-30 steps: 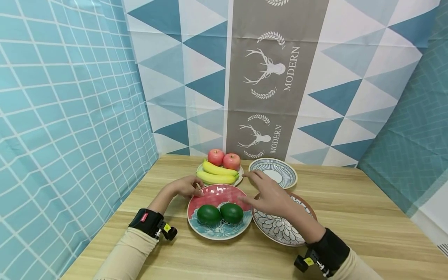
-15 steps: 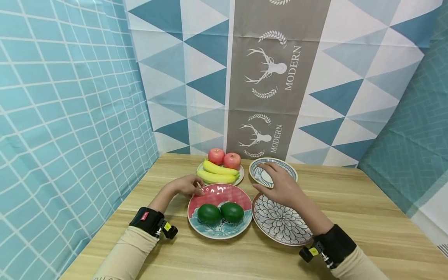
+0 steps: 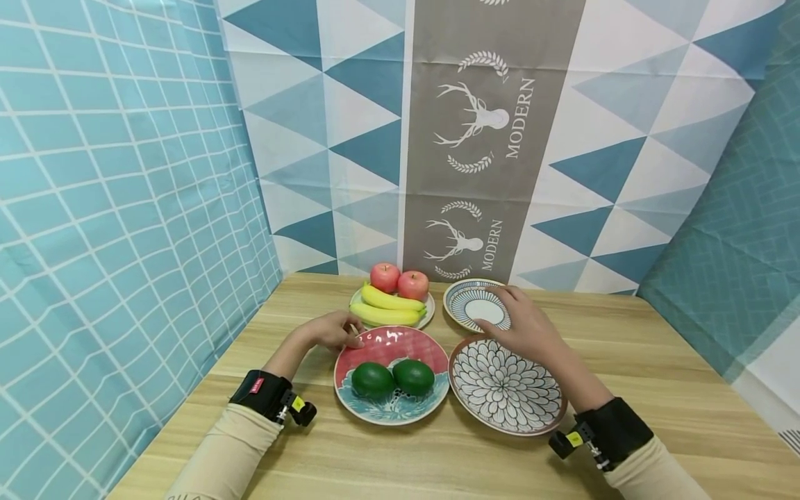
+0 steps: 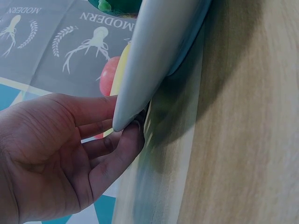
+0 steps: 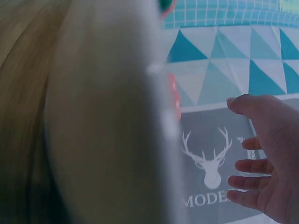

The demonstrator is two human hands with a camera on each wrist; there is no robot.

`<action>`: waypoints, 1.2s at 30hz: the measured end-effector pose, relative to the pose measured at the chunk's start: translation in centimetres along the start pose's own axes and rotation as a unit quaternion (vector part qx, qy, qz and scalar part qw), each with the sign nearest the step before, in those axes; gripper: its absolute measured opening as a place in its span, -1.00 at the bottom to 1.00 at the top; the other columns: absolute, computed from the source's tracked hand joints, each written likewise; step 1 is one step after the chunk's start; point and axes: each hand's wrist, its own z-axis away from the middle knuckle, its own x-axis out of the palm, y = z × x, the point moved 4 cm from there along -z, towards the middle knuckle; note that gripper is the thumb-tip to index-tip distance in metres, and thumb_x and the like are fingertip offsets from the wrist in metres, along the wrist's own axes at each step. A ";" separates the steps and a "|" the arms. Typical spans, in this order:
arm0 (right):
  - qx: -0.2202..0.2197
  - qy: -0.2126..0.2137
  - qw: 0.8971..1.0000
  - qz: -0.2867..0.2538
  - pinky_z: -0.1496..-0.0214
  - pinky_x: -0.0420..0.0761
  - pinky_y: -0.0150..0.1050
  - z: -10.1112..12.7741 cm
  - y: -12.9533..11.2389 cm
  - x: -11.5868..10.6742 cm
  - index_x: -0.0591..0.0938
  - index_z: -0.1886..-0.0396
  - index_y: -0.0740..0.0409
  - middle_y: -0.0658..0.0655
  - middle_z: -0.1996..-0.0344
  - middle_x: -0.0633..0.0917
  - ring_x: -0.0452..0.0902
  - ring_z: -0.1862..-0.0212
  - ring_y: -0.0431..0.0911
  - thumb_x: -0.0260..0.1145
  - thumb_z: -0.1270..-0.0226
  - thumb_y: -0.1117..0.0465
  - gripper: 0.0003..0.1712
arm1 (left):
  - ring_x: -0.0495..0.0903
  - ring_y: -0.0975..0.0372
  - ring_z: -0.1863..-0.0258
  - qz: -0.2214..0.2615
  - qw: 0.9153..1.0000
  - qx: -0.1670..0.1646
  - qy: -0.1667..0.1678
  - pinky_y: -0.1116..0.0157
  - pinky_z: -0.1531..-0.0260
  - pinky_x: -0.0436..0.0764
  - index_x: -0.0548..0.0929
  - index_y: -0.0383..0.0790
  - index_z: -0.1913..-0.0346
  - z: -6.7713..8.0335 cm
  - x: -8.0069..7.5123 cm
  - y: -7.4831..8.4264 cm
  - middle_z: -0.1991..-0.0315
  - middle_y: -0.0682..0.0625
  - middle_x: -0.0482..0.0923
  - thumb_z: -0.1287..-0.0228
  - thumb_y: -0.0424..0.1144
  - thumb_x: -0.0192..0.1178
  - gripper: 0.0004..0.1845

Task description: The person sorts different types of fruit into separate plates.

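At the left rim of a red-and-blue plate (image 3: 390,340), my left hand (image 3: 334,331) pinches the edge, thumb on top and fingers curled beneath, as the left wrist view shows of that hand (image 4: 70,149). Two dark green avocados (image 3: 373,380) lie side by side on this plate. My right hand (image 3: 525,326) hovers with spread fingers over the far side of a brown-rimmed flower-patterned plate (image 3: 500,389), holding nothing. In the right wrist view the hand (image 5: 275,149) is open in front of the backdrop, and a blurred plate side (image 5: 107,121) fills the left part.
Behind the red-and-blue plate, a small white plate (image 3: 430,316) carries two bananas (image 3: 387,314) and two red apples (image 3: 413,285). A blue-and-white striped dish (image 3: 459,305) stands back right of it. Patterned sheets (image 3: 475,139) enclose the wooden table (image 3: 625,361).
My right hand has moved right, away from the red-and-blue plate and over the flower-patterned plate. My left hand stays at the same rim, and the dishes and fruit keep their places.
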 end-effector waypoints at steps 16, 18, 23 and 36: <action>0.042 -0.014 0.999 -0.003 -0.37 0.43 0.38 1.7 3.6 -1.2 0.38 -0.55 0.24 0.39 -0.45 0.44 0.40 -0.41 0.38 0.43 -0.44 -0.14 -0.11 | 0.54 0.19 0.41 -0.007 1.000 -0.008 0.006 0.31 0.44 0.59 0.70 -0.28 -0.04 -0.2 -0.3 0.1 0.27 -0.10 0.58 -0.42 -0.29 0.38 -0.78; 0.044 -0.015 0.999 0.001 -0.37 0.42 0.39 1.9 3.9 -1.2 0.38 -0.54 0.27 0.40 -0.44 0.44 0.39 -0.41 0.39 0.45 -0.43 -0.13 -0.11 | 0.54 0.18 0.39 -0.008 1.000 -0.009 0.006 0.30 0.43 0.59 0.70 -0.27 -0.05 -0.2 -0.3 0.1 0.26 -0.10 0.58 -0.42 -0.28 0.38 -0.77; 0.048 -0.016 0.999 0.007 -0.22 0.54 0.35 2.5 4.9 -1.1 0.39 -0.53 0.29 0.40 -0.39 0.47 0.51 -0.29 0.35 0.44 -0.42 -0.18 -0.08 | 0.53 0.19 0.40 -0.005 1.000 -0.014 0.007 0.30 0.41 0.57 0.69 -0.28 -0.07 -0.1 -0.4 0.2 0.28 -0.10 0.59 -0.42 -0.27 0.39 -0.75; 0.070 -0.036 0.997 -0.020 0.08 0.70 0.16 4.1 6.5 -0.2 0.46 -0.43 0.36 0.47 -0.20 0.59 0.66 0.00 0.27 0.48 -0.39 -0.14 -0.14 | 0.54 0.20 0.41 0.000 1.000 -0.011 0.007 0.32 0.42 0.58 0.70 -0.29 -0.03 0.1 0.1 0.1 0.27 -0.10 0.58 -0.41 -0.30 0.39 -0.78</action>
